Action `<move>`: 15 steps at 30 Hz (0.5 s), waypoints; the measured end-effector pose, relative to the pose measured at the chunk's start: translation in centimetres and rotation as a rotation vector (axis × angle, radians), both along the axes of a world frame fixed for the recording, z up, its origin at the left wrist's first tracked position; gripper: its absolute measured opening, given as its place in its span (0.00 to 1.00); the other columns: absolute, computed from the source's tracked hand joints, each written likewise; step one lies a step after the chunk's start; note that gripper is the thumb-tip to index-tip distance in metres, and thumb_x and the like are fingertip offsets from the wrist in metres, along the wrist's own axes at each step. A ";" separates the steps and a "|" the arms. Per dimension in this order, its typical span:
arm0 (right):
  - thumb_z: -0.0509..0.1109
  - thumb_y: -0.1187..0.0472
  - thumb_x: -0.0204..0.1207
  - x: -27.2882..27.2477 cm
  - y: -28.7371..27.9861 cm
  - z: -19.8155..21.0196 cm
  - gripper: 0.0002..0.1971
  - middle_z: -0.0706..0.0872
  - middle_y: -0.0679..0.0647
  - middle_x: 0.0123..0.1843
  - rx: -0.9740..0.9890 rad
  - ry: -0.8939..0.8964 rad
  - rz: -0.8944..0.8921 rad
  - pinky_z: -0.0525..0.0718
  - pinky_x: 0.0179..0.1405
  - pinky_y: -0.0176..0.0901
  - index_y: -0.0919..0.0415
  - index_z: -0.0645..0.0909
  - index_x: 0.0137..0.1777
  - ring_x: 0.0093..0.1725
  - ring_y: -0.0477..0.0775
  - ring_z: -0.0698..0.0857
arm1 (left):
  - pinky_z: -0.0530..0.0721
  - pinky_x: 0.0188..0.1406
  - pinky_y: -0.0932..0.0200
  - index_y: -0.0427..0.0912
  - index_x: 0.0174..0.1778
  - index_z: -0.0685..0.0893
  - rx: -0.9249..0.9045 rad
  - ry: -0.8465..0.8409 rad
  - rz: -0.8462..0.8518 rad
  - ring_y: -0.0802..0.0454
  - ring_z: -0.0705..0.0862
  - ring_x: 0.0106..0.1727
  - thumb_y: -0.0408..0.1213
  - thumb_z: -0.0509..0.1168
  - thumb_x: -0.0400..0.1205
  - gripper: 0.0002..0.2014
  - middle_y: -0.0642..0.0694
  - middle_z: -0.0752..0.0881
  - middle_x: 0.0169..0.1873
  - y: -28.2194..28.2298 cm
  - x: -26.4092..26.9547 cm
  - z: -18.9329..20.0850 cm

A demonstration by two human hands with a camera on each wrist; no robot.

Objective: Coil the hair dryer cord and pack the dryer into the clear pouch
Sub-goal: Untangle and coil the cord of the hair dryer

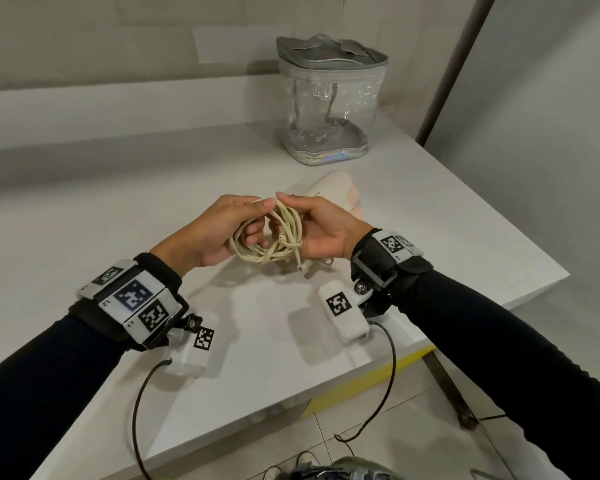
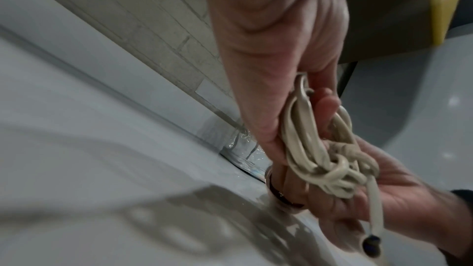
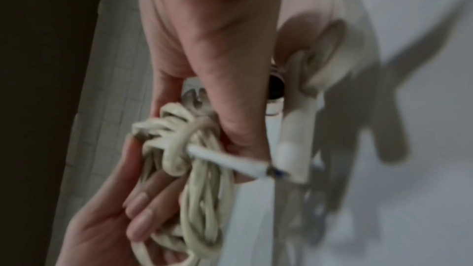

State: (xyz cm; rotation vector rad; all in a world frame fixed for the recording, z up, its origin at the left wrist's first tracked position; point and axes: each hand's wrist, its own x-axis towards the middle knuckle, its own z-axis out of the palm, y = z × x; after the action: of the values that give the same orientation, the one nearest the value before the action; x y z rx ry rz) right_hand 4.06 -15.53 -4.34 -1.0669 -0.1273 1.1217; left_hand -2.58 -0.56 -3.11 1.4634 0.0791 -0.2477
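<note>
The cream cord [image 1: 271, 237] is wound into a coil of several loops and hangs above the white table between both hands. My left hand [image 1: 222, 230] grips the coil's left side, fingers through the loops. My right hand [image 1: 312, 223] pinches the right side, where the cord is wrapped around the bundle [image 2: 340, 169]. A loose end [image 3: 230, 161] sticks out of the wrap [image 3: 174, 139]. The white and pink hair dryer [image 1: 336, 192] lies on the table just behind my right hand, mostly hidden. The clear pouch [image 1: 329, 102] stands upright at the far side, its grey top shut.
The white table [image 1: 447, 244] ends at a corner to the right, and its near edge has a yellow strip [image 1: 371, 379]. A tiled wall [image 1: 118, 64] runs behind it. Black cables [image 1: 142, 410] hang from my wrist cameras over the front edge.
</note>
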 end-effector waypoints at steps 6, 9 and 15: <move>0.65 0.46 0.75 -0.6 1.4 0.2 0.30 0.81 0.68 0.57 -0.227 -0.251 -0.062 0.85 0.55 0.55 0.71 0.73 0.67 0.56 0.66 0.83 | 0.74 0.17 0.66 0.43 0.50 0.80 0.295 -0.174 -0.032 0.58 0.74 0.15 0.43 0.72 0.64 0.19 0.54 0.81 0.22 0.5 -0.6 0.7; 0.68 0.47 0.74 -0.3 1.4 -0.2 0.19 0.85 0.59 0.38 -0.271 -0.404 -0.214 0.87 0.41 0.46 0.66 0.81 0.47 0.36 0.54 0.86 | 0.82 0.23 0.58 0.42 0.41 0.84 0.312 -0.275 0.093 0.56 0.74 0.14 0.43 0.71 0.70 0.10 0.48 0.85 0.28 0.7 -1.0 0.6; 0.74 0.64 0.71 0.2 1.7 -0.3 0.10 0.72 0.48 0.19 -0.351 -0.573 -0.415 0.76 0.16 0.29 0.64 0.74 0.38 0.15 0.40 0.72 | 0.72 0.20 0.63 0.42 0.28 0.73 0.180 0.006 0.408 0.58 0.74 0.13 0.46 0.65 0.79 0.16 0.55 0.71 0.09 1.9 -0.3 -0.8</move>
State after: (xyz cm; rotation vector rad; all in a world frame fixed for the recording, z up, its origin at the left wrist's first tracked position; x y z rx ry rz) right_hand 4.25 -13.88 -4.68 -1.6260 -0.1540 0.4483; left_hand -2.93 1.31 -3.87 1.5885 0.4085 0.0898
